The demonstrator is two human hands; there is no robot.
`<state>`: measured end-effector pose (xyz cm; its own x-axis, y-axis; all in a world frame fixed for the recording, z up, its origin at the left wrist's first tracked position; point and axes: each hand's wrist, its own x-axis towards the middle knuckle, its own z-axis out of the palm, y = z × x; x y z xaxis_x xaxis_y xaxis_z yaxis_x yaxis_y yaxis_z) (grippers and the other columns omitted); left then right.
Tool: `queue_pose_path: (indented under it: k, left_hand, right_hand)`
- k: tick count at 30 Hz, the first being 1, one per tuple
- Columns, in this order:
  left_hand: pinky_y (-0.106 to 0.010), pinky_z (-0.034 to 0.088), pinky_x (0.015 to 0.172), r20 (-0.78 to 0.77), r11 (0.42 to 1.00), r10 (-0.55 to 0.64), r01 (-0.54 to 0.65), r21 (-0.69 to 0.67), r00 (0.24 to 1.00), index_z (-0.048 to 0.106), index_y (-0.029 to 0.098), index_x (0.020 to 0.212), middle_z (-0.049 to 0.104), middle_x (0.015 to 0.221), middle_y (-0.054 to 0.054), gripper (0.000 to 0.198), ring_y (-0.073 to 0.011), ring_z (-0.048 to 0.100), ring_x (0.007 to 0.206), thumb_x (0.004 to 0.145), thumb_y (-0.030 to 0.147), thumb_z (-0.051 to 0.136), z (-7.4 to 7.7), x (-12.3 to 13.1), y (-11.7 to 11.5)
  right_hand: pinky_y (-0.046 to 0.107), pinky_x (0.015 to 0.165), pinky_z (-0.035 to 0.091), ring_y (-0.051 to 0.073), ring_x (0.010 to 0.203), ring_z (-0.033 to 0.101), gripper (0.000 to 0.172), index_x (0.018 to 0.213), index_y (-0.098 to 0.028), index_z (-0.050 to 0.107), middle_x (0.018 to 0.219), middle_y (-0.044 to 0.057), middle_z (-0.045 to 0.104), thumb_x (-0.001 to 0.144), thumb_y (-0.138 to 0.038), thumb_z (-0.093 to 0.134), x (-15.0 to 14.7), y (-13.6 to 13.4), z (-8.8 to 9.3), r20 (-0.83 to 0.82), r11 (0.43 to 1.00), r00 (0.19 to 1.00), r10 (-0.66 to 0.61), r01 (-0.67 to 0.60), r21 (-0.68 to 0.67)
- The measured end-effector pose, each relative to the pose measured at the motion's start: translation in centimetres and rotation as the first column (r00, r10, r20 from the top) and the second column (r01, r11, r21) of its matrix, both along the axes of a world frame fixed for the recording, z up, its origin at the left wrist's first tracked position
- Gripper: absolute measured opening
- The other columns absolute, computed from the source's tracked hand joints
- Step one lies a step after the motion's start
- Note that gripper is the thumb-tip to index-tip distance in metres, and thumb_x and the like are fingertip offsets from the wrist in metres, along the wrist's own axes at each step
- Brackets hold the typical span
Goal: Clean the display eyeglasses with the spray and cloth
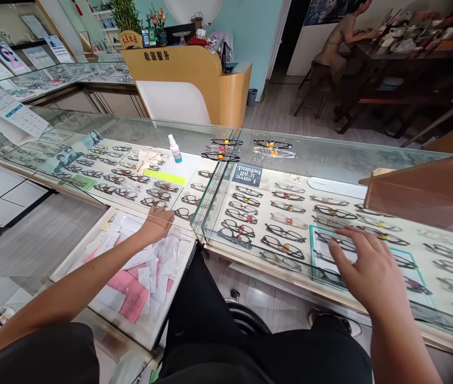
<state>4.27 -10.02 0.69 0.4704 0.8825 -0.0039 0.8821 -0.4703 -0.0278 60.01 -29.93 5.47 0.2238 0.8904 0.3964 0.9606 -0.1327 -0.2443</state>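
Note:
My left hand point(159, 223) is at the front edge of the glass display counter point(310, 157), above the back of a pulled-out drawer point(188, 256). Its fingers are curled, and whatever they may hold is hidden. In the drawer lie pink slips point(132, 296) and clear plastic packets point(169, 255). My right hand point(366, 264) hovers over or rests on the glass, fingers spread and holding nothing. Under it, inside the case, are rows of eyeglasses point(284, 233) and a teal-edged card point(422, 272). Several pairs of glasses point(220, 157) sit on the counter's top.
A spray bottle point(175, 149) and a crumpled cloth point(146, 160) are left of centre. A brown panel point(426, 197) juts in at right. Beyond stand a cashier desk point(186, 64) and a person point(340, 40) at a dark table. My legs point(210, 314) are below the counter.

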Motion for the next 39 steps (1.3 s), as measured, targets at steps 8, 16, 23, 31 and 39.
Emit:
queue_pose_path:
  k: [8, 16, 23, 31, 39]
  left_hand:
    - [-0.05, 0.04, 0.095, -0.026, 0.999, -0.008, 0.007, -0.046, 1.0, 0.076, 0.022, 0.08, 0.074, 0.078, -0.015, 0.055, -0.0344, 0.07, 0.093, 0.114, 0.044, 0.04, -0.3, 4.9, 3.8]
    - [-0.047, 0.044, 0.099, 0.009, 0.991, -0.095, 0.096, -0.096, 0.995, 0.084, 0.024, 0.116, 0.079, 0.121, -0.013, 0.029, -0.0334, 0.068, 0.117, 0.096, 0.026, 0.062, -2.5, 4.3, 5.1]
    - [-0.048, 0.042, 0.101, -0.043, 0.976, -0.161, 0.153, -0.154, 0.986, 0.088, 0.022, 0.106, 0.076, 0.108, -0.016, 0.025, -0.0354, 0.064, 0.117, 0.098, 0.024, 0.065, -3.4, 3.8, 5.2]
    - [-0.048, 0.042, 0.1, -0.064, 0.974, -0.179, 0.168, -0.149, 0.982, 0.087, 0.021, 0.093, 0.075, 0.104, -0.017, 0.021, -0.0358, 0.064, 0.116, 0.097, 0.02, 0.066, -3.4, 3.9, 4.7]
    - [-0.052, 0.042, 0.106, -0.021, 0.993, -0.111, 0.11, -0.042, 0.994, 0.085, 0.022, 0.124, 0.073, 0.127, -0.019, 0.032, -0.0384, 0.061, 0.127, 0.103, 0.03, 0.062, -2.6, 5.7, 8.0]
  right_hand:
    - [0.062, 0.117, 0.056, 0.046, 0.133, 0.072, 0.062, 0.129, -0.019, 0.076, 0.14, 0.02, 0.077, 0.108, -0.065, 0.04, -0.1, 0.0, 0.1, -0.033, 1.0, 0.999, -0.008, 0.007, -0.005]
    - [0.058, 0.12, 0.052, 0.043, 0.137, 0.069, 0.055, 0.126, -0.021, 0.074, 0.143, 0.019, 0.077, 0.108, -0.063, 0.044, -0.3, 0.0, 0.6, -0.056, 1.0, 0.998, -0.005, 0.004, -0.025]
    - [0.059, 0.117, 0.052, 0.043, 0.137, 0.068, 0.06, 0.127, -0.021, 0.074, 0.143, 0.02, 0.076, 0.107, -0.065, 0.041, -0.4, 0.0, 0.9, -0.044, 0.996, 0.998, -0.044, 0.041, -0.075]
    - [0.058, 0.119, 0.052, 0.043, 0.136, 0.068, 0.056, 0.127, -0.021, 0.074, 0.143, 0.019, 0.076, 0.107, -0.063, 0.042, -0.5, 0.0, 0.8, -0.053, 0.999, 0.998, -0.02, 0.018, -0.039]
    - [0.055, 0.12, 0.05, 0.041, 0.136, 0.068, 0.052, 0.126, -0.022, 0.073, 0.141, 0.019, 0.076, 0.107, -0.06, 0.044, -0.8, 0.1, 1.2, -0.057, 0.998, 0.998, -0.03, 0.027, -0.057]
